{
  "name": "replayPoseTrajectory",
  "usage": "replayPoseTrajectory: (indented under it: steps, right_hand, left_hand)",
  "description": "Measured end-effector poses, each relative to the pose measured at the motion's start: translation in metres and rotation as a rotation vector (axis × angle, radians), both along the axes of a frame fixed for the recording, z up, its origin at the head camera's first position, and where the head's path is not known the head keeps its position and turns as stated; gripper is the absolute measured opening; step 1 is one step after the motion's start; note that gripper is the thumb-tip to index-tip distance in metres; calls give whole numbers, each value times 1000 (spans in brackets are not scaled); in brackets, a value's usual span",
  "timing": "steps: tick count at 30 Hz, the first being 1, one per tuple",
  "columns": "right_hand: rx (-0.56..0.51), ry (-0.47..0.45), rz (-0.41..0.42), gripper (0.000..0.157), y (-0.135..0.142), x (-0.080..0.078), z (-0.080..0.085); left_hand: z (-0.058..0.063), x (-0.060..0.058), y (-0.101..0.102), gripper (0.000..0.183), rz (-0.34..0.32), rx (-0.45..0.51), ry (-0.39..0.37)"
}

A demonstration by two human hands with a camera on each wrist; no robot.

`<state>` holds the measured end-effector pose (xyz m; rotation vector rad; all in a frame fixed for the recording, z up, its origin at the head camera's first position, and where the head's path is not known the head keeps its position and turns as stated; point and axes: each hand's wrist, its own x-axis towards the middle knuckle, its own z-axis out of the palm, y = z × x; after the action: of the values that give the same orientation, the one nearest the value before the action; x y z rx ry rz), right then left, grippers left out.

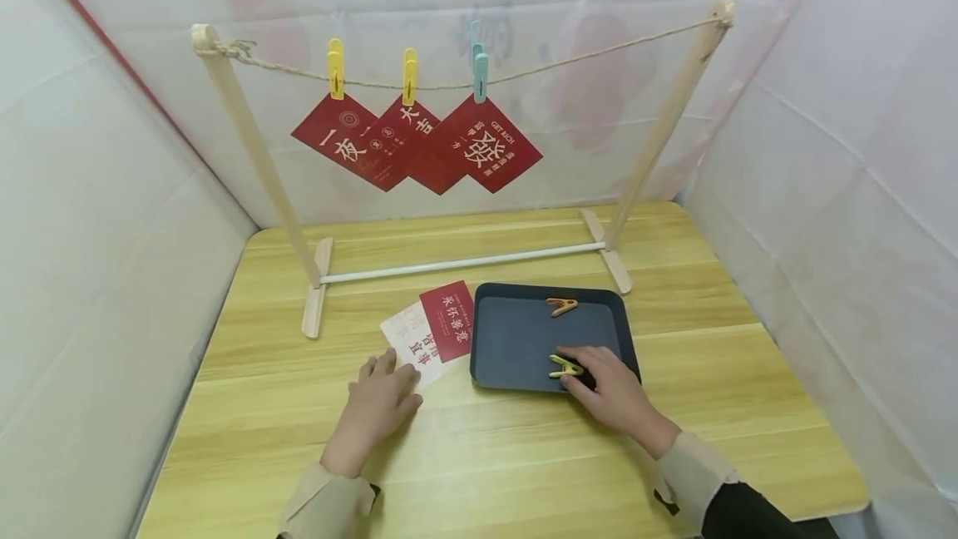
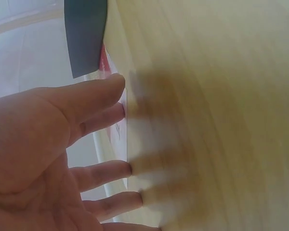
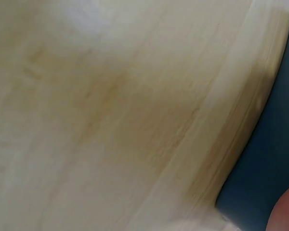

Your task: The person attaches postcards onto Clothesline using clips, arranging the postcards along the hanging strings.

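My left hand (image 1: pixel 377 402) rests with fingers spread at the near edge of a white card (image 1: pixel 407 335) with red print. A red card (image 1: pixel 447 323) lies partly over that white one. Over the front right of a dark tray (image 1: pixel 509 343), my right hand (image 1: pixel 609 393) has thumb and forefinger on either side of a yellow clothespin (image 1: pixel 566 367), pinching it. An orange clothespin (image 1: pixel 562 306) lies farther back in the tray. In the right wrist view only the tray's outer wall (image 3: pixel 265 168) and a bit of skin show; the clothespin is hidden there.
Behind the tray stands a wooden frame (image 1: pixel 258 156) with a twine line (image 1: pixel 599 55). Yellow clothespins (image 1: pixel 336 69) and a teal clothespin (image 1: pixel 481 77) hold three red cards (image 1: pixel 490 144) on it. A white rod (image 1: pixel 464 262) joins the frame's feet.
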<state>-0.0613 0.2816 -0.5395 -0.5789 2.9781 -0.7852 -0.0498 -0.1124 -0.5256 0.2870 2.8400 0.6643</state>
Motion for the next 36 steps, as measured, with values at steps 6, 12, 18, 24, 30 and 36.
replayPoseTrajectory:
  steps: [6,12,18,24,30,36]
  right_hand:
    - [11,-31,-45,43,0,-4,-2]
    - [32,-61,-76,32,1,-8,-1]
    - [51,-87,-82,27,0,-7,-2]
    - [49,-97,-80,22,-4,-6,-5]
    - [56,-109,-79,22,-6,-5,-4]
    - [53,-99,-80,21,-7,-8,2]
  left_hand:
    - [1,-1,1,17,22,0,48]
    - [8,-18,-4,22,43,45,48]
    - [12,-45,-12,74,57,28,-66]
    - [6,-63,-14,104,36,-61,-94]
    - [-6,-68,-20,107,69,-83,-82]
    - [-10,-69,-30,97,83,-4,-112]
